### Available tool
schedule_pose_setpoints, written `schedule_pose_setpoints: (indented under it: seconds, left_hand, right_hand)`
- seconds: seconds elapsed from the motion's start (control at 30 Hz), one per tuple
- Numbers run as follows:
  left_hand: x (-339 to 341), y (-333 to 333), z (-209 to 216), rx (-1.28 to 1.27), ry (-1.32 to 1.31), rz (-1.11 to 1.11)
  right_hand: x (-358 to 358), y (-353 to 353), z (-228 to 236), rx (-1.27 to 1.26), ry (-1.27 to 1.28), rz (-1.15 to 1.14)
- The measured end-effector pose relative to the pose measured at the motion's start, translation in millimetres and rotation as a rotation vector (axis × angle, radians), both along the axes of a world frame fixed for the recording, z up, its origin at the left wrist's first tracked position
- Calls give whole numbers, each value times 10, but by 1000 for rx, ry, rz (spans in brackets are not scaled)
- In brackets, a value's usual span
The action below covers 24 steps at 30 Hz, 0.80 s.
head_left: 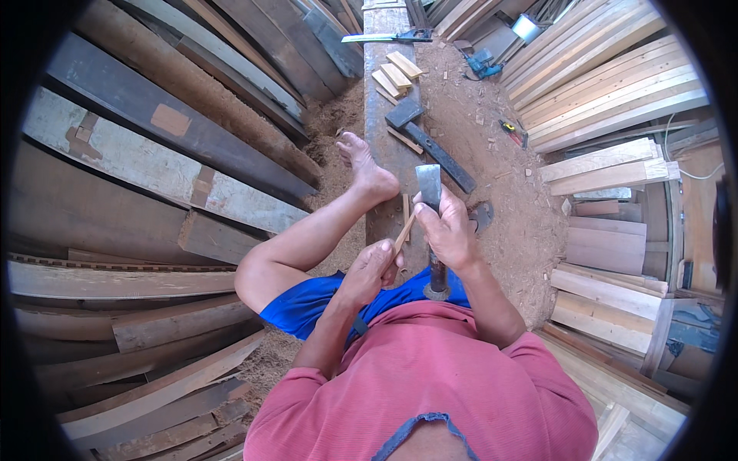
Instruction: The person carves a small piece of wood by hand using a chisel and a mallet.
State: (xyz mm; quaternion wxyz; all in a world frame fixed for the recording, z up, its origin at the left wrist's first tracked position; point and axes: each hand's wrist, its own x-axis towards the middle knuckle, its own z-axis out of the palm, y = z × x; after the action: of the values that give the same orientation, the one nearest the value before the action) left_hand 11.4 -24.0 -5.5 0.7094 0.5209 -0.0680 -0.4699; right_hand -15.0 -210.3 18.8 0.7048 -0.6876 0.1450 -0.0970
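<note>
My right hand (449, 232) is closed around a wide steel chisel (429, 181), its blade pointing away from me and its dark handle end down near my lap. In my closed left hand (370, 270) is a thin wooden strip (404, 233), tilted up so its far end meets the right thumb beside the blade. Beyond the hands, a dark mallet (440, 155) lies along the plank bench (378, 157). Several short pale wood blocks (395, 75) rest farther up the bench, and a narrow wood strip (405, 140) lies beside the mallet.
A handsaw (388, 37) lies across the bench's far end. Long boards (146, 104) lean along the left, and stacked planks (607, 92) line the right. A blue power tool (482, 64) and a red-and-yellow hand tool (510, 132) sit on the sawdust-covered floor (500, 184).
</note>
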Motion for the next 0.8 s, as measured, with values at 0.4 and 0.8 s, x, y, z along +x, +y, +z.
schedule_pose_setpoints:
  seconds: [0.4, 0.8]
  left_hand:
    - [412, -229, -113, -115, 235, 275]
    - [386, -74, 89, 123, -504, 168]
  right_hand:
    - [-92, 376, 194, 1031, 71, 76]
    - [-384, 814, 433, 1073, 166, 156]
